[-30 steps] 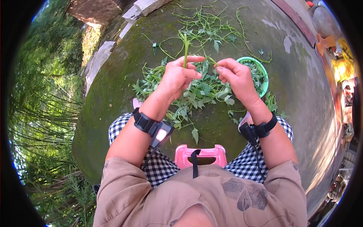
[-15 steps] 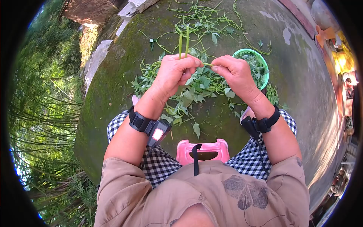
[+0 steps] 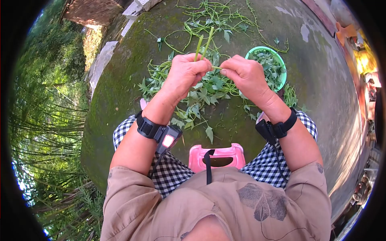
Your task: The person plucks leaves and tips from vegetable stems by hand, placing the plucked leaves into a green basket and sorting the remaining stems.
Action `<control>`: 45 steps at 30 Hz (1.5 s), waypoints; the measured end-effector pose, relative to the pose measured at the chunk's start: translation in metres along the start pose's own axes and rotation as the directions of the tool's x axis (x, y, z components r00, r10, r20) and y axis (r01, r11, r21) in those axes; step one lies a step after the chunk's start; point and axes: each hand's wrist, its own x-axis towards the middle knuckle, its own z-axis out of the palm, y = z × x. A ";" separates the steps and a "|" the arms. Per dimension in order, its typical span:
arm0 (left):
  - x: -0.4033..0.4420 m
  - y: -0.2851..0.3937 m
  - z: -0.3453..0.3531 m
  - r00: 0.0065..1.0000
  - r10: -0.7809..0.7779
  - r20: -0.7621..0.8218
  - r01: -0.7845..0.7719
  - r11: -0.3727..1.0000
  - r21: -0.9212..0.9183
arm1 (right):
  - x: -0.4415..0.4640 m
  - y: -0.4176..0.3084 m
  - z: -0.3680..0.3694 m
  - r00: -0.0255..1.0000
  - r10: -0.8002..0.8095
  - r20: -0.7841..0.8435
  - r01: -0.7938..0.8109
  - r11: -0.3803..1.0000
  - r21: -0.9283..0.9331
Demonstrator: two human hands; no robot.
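My left hand (image 3: 188,72) is closed around green leafy-vine stems (image 3: 208,43), two of which stick up past the fingers. A short piece of stem stretches from its fingertips to my right hand (image 3: 244,73), where thumb and forefinger pinch the other end. Both hands are raised over a loose pile of green vines and leaves (image 3: 211,91) on the ground. To the right of my right hand stands a round basket with a light green rim (image 3: 284,76), holding cut leaves and stems.
Long bare stems (image 3: 219,18) lie tangled on the mossy concrete ground (image 3: 120,100) beyond the pile. A pink plastic stool (image 3: 217,157) shows between my knees. Pale stone blocks (image 3: 102,60) edge the ground at left, with greenery behind them.
The stems in my left hand have tilted to the right. Both hands have shifted very slightly left, still joined by the short stem piece.
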 end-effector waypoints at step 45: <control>-0.015 -0.032 -0.036 0.993 -0.004 -0.119 -0.016 0.985 -0.170 | 0.000 0.090 -0.078 0.548 0.785 -0.289 -0.437 0.563 0.701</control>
